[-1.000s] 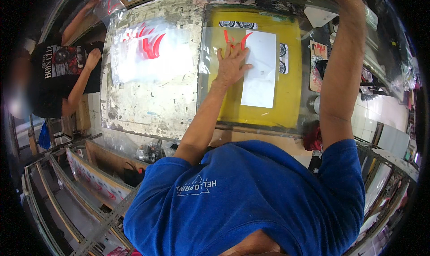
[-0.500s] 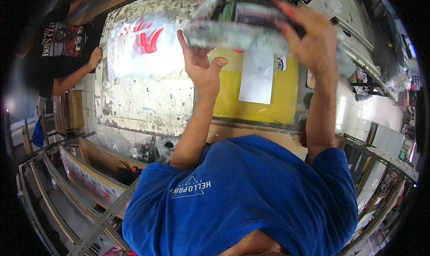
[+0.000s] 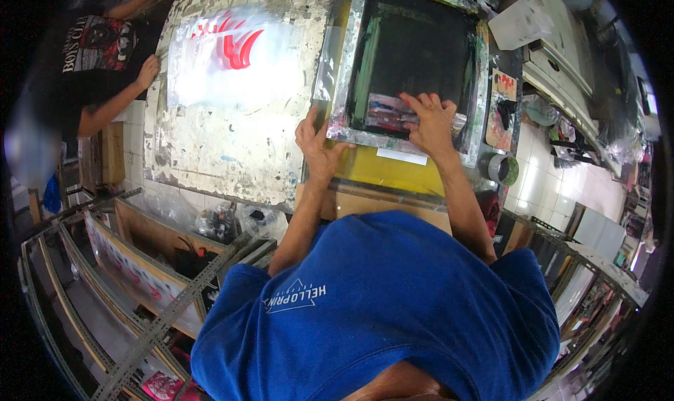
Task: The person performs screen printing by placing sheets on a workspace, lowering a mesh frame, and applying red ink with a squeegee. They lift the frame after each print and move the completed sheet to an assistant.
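Observation:
A screen printing frame with dark mesh lies flat over a yellow board. At its near left corner, my left hand has its fingers along the side and its thumb by the near edge. My right hand reaches over the near rail and is closed on a paint-stained squeegee resting on the mesh. Part of the squeegee is hidden by my fingers. A white sheet of paper sticks out from beneath the frame; the rest of it is covered.
A stained white table bears a clear plastic sheet with a red print. Another person's hand rests at its left edge. Right of the frame are a paint-marked card and a round tin. Metal racks stand lower left.
The frame, raised and tilted before, has come down flat over the yellow board and paper. My right hand moved from its right side to the squeegee. My left hand shifted to the near left corner.

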A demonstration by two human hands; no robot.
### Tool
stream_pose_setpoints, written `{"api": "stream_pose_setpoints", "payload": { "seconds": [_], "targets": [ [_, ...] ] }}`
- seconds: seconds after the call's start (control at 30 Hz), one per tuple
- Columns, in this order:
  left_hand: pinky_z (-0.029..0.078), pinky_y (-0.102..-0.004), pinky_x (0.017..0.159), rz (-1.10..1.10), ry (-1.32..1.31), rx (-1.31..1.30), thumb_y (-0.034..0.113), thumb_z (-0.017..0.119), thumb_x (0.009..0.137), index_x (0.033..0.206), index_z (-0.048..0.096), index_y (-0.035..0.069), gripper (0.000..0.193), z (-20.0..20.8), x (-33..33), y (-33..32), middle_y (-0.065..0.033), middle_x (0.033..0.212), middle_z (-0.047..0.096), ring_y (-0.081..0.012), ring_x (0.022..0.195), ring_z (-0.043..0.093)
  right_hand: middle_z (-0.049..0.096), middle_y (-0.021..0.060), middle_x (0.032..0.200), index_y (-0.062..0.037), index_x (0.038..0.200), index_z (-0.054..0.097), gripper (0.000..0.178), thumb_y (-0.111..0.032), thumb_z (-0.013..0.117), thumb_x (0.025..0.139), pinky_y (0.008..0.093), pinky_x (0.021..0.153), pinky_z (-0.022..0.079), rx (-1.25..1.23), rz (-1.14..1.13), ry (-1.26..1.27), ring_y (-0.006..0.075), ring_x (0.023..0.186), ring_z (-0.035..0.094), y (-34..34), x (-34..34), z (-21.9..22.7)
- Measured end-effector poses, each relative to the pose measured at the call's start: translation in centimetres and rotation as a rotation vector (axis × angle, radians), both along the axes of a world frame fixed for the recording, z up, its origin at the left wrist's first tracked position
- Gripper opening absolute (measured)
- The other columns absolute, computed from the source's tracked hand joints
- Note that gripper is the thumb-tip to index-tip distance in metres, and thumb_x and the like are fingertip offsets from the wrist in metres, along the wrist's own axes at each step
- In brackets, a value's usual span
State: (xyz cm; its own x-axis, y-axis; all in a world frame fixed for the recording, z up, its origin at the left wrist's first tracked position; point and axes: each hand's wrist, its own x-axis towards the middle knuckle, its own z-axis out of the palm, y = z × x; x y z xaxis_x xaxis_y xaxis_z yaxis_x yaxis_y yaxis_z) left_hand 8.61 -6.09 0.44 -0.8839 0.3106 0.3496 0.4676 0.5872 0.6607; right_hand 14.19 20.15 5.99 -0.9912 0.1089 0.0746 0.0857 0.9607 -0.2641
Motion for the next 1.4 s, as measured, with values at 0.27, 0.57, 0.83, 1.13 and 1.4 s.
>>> {"api": "stream_pose_setpoints", "payload": {
  "seconds": [0.27, 0.57, 0.83, 1.13, 1.4],
  "targets": [
    [0.032, -0.0498, 0.106, -0.012, -0.016, 0.013, 0.029, 0.090, 0.058, 0.121, 0.066, 0.002, 0.073, -0.4, 0.3, -0.6, -0.0191, 0.148, 0.044, -0.0391, 0.129, 0.039, 0.062, 0.0051, 0.112, -0.0237, 0.129, 0.062, 0.065, -0.024, 0.078, 0.066, 0.0490, 0.093, 0.033, 0.096, -0.080, 0.243, 0.0270, 0.109, 0.052, 8.1, -10.8, -2.3],
    [0.036, -0.0484, 0.106, -0.034, -0.021, 0.065, 0.026, 0.090, 0.059, 0.130, 0.061, 0.003, 0.081, -0.7, 0.3, -0.7, -0.0174, 0.146, 0.047, -0.0385, 0.129, 0.041, 0.067, 0.0038, 0.121, -0.0292, 0.128, 0.065, 0.055, -0.021, 0.071, 0.075, 0.0470, 0.093, 0.035, 0.100, -0.012, 0.370, 0.0282, 0.118, 0.057, 18.5, -23.4, -3.0],
    [0.032, -0.0465, 0.105, 0.004, -0.068, 0.048, 0.024, 0.089, 0.060, 0.129, 0.061, 0.002, 0.078, -0.6, 1.0, -1.1, -0.0171, 0.134, 0.054, -0.0362, 0.123, 0.044, 0.074, 0.0134, 0.105, -0.0200, 0.124, 0.070, 0.050, -0.012, 0.075, 0.075, 0.0366, 0.084, 0.053, -0.132, -0.189, 0.252, 0.0306, 0.088, 0.069, 17.3, -23.3, 0.9],
    [0.035, -0.0418, 0.099, 0.123, 0.018, 0.286, 0.011, 0.082, 0.064, 0.122, 0.065, 0.001, 0.062, 2.2, 0.7, 1.3, -0.0145, 0.114, 0.060, -0.0317, 0.108, 0.050, 0.066, 0.0141, 0.127, -0.0221, 0.130, 0.065, 0.056, -0.017, 0.076, 0.076, 0.0374, 0.100, 0.048, -0.566, -0.115, 0.099, 0.0334, 0.120, 0.061, 8.2, -7.4, 7.7],
    [0.042, -0.0363, 0.094, 0.090, -0.016, 0.495, 0.010, 0.074, 0.085, 0.119, 0.065, 0.001, 0.036, 15.4, -4.8, 6.4, -0.0109, 0.108, 0.061, -0.0226, 0.103, 0.054, 0.071, 0.0106, 0.103, -0.0217, 0.116, 0.073, 0.042, -0.029, 0.076, 0.074, 0.0405, 0.084, 0.049, 0.106, -0.031, 0.500, 0.0299, 0.093, 0.066, 1.3, -1.5, 19.6]
  ]
}}
